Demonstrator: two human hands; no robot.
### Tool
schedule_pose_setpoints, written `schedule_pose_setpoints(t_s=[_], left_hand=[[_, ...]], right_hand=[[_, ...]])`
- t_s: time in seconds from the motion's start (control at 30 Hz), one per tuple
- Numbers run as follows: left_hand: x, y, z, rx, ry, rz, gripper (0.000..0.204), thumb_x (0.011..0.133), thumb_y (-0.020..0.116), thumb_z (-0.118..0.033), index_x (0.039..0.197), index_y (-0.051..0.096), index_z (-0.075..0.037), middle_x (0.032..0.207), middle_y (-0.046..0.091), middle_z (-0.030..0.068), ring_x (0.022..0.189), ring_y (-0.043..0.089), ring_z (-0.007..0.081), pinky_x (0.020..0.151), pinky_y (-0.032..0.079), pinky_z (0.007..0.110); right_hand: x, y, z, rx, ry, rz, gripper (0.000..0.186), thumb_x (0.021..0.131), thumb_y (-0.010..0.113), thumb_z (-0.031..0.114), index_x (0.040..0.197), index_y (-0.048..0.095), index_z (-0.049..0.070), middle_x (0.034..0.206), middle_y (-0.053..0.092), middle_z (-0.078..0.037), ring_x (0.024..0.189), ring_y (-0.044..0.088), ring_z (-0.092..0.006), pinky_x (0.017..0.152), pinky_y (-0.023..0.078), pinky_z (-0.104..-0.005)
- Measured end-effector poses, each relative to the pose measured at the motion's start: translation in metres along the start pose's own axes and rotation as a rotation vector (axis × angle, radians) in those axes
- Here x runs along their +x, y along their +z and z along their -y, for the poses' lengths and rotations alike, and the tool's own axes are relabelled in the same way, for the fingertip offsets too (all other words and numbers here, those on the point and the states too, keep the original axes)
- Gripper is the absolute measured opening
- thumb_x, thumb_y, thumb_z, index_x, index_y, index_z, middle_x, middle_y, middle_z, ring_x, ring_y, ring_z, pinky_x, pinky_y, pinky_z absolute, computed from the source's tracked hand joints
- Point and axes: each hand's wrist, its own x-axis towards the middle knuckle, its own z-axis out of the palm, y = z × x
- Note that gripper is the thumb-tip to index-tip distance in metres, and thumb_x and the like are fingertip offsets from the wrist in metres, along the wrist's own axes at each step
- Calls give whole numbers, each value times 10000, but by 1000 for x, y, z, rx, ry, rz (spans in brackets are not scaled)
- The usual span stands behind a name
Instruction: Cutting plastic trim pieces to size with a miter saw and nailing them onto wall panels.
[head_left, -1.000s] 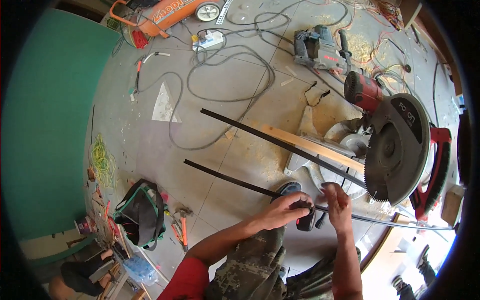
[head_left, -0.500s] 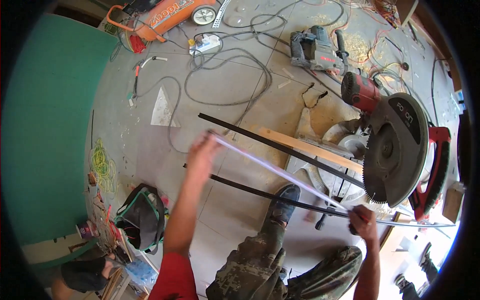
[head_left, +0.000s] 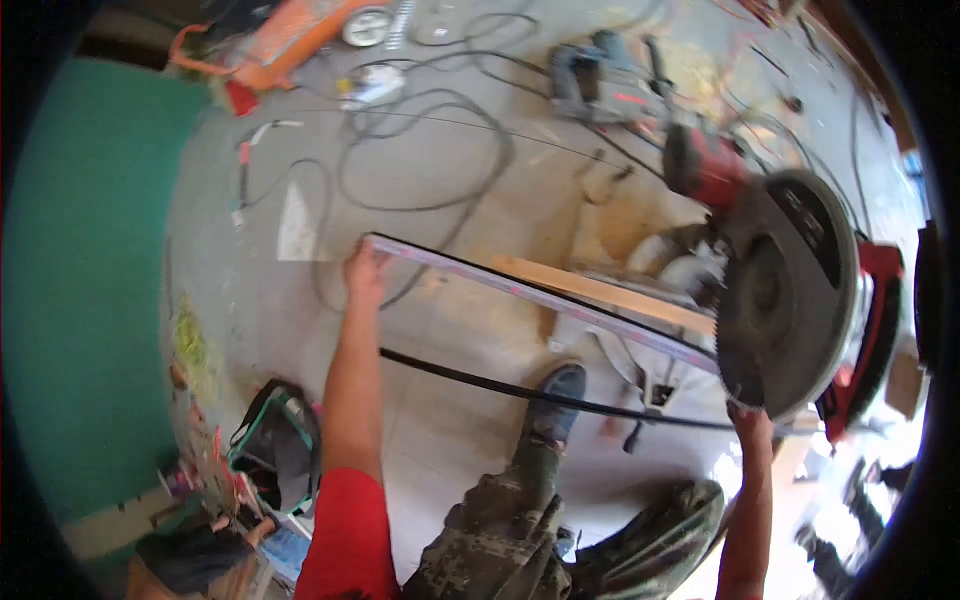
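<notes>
Tape measure: we saw its pale ribbon (head_left: 530, 293) drawn straight along a slim black bar (head_left: 450, 259), slanting down rightward to the saw.
Left hand (head_left: 366, 272): its arm reached well forward, fingers closed on the ribbon and bar at their left end.
Right hand (head_left: 750, 422): it sat just below the saw's rim in our view; the saw partly hid it, so we could not tell its grip.
Miter saw (head_left: 810, 290): its round, dull-metal guard covered our sight of the bar's right end.
Wooden strip (head_left: 610, 293): flat, light brown, just beyond the bar.
Second bar (head_left: 460, 376): long and black, it crossed at our dark shoe (head_left: 562, 382).
Tiled floor (head_left: 430, 440): smooth grey, dusty yellowish near the saw; looped cable (head_left: 503, 160) and a grey power tool (head_left: 610, 92) lay farther off.
</notes>
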Motion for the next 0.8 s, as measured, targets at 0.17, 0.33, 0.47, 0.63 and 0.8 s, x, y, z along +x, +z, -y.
schedule_pose_setpoints(t_s=[0.17,0.33,0.47,0.63,0.8], left_hand=[[16,-32,-7,5,-11,41,263,991,517,-153,1186,526,23,1160,583,141,1082,584,279,975,482,448],[14,-14,5,80,-28,-162,257,1010,486,-145,1189,526,35,1149,587,145,1077,584,260,904,532,394],[39,-25,47,65,-62,-66,274,1005,501,-156,1201,529,33,1144,594,136,1070,582,259,943,508,406],[94,-121,0,530,287,389,325,998,523,-204,1227,535,28,1167,594,113,1103,548,221,1011,446,361],[77,-119,32,321,158,187,305,1004,506,-180,1228,542,25,1183,593,100,1109,543,196,1002,439,325]], right_hand=[[62,37,43,-192,479,422,470,926,535,300,1342,505,84,1326,522,-195,1235,485,-339,1005,414,-451],[155,-30,121,-537,920,841,550,864,620,347,1293,525,17,1207,599,-246,1124,552,-427,929,437,-489],[72,-39,58,324,440,182,540,760,692,157,1264,547,29,1158,621,-217,1113,553,-424,957,434,-479],[63,-13,72,485,424,-3,502,740,680,156,1199,517,35,1056,579,-258,1043,542,-444,893,436,-510],[57,-36,69,384,429,-9,747,721,808,288,1350,471,70,1344,497,-198,1252,444,-402,1033,383,-453]])
